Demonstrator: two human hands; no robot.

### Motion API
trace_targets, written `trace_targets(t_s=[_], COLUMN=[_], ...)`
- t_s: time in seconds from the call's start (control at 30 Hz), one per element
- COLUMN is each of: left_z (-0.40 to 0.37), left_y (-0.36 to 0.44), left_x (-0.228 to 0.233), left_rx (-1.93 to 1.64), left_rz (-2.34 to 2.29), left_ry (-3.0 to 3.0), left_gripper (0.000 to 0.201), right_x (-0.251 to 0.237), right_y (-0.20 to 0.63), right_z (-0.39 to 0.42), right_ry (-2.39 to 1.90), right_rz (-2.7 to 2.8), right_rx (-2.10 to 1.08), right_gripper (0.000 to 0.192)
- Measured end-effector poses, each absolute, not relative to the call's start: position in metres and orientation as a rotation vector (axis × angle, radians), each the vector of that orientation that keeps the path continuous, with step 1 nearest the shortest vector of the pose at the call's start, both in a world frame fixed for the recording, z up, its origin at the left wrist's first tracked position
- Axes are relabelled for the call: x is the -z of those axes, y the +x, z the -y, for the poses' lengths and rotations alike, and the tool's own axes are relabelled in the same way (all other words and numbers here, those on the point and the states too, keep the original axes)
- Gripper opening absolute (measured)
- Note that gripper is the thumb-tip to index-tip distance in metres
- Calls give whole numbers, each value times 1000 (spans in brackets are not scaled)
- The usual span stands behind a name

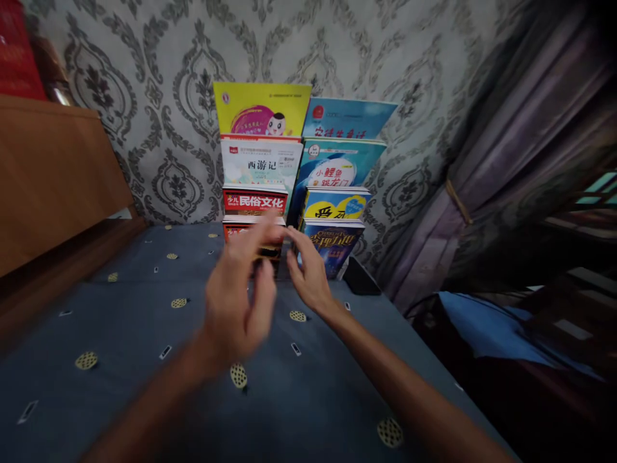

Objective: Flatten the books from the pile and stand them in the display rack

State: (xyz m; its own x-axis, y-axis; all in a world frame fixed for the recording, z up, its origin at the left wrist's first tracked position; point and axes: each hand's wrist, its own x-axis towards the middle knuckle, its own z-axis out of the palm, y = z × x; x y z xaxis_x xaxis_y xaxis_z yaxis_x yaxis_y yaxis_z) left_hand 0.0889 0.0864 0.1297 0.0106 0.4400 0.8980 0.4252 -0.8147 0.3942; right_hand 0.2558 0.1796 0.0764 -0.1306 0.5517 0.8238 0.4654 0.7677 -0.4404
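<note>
A tiered rack of children's books stands against the patterned wall at the far end of a blue-grey bed. The left column has a yellow book (261,108) on top, a white one (261,164), a red one (254,202) and a lowest red book (232,231). The right column holds blue books, the lowest a dark blue one (337,247). My left hand (240,302) is blurred, fingers loosely curled, held in front of the lowest red book. My right hand (308,270) reaches between the two lowest books, fingertips at their front edges. Neither hand visibly holds anything.
A blue-grey bedspread (144,360) with small gold patches covers the bed. A wooden headboard or cabinet (53,180) rises on the left. Purple curtains (520,141) hang on the right, with a dark object (361,280) beside the rack and blue cloth (486,328) lower right.
</note>
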Motion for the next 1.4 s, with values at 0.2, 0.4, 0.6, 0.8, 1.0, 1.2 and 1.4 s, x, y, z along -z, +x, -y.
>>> trace_targets(t_s=[0.2, 0.4, 0.6, 0.8, 1.0, 1.2, 1.4], left_z=[-205, -236, -240, -240, -235, -233, -235], left_y=[35, 42, 53, 55, 56, 52, 50], left_x=[-83, -56, -58, -58, -53, -50, -52], left_rx=[-1953, -1900, -1891, -1871, -1872, -1919, -1947], left_rz=[-1441, -1331, -1354, -1343, -1225, -1096, -1090], left_ry=[1771, 1823, 1746, 1730, 1698, 1661, 1635], left_gripper=[50, 48, 48, 50, 57, 55, 50], right_x=[-79, -71, -71, -71, -71, -71, -72], right_y=[235, 222, 212, 214, 211, 211, 211], right_z=[-223, -245, -244, -248, -245, -242, -240], right_ry=[-894, -1018, -1073, -1058, -1052, -1054, -1075], right_rz=[1665, 1505, 1425, 1411, 1399, 1393, 1415], right_rx=[-142, -243, -184, -201, -212, -208, -172], right_gripper=[47, 50, 53, 53, 55, 56, 57])
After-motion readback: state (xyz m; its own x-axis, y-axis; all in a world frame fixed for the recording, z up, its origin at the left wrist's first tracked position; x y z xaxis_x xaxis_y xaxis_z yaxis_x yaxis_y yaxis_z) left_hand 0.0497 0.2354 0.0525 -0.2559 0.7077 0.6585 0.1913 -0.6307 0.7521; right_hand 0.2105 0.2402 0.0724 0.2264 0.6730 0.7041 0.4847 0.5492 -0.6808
